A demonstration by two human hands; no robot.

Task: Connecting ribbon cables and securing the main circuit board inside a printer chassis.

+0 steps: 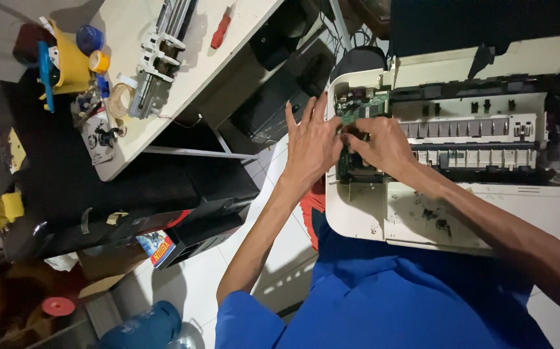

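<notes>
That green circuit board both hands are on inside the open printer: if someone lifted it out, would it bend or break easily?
The green circuit board looks thin and flat, so probably light and fairly stiff. Small parts stud its face, so it likely damages easily if squeezed. The left hand and right hand crowd it within the printer, suggesting it sits snugly.

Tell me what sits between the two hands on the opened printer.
In the head view, the green circuit board sits between the left hand and right hand, at the left end of the white printer. Both hands touch it.

Bright blue short-sleeved shirt, bare forearms, bare hands [348,145], no gloves
</notes>
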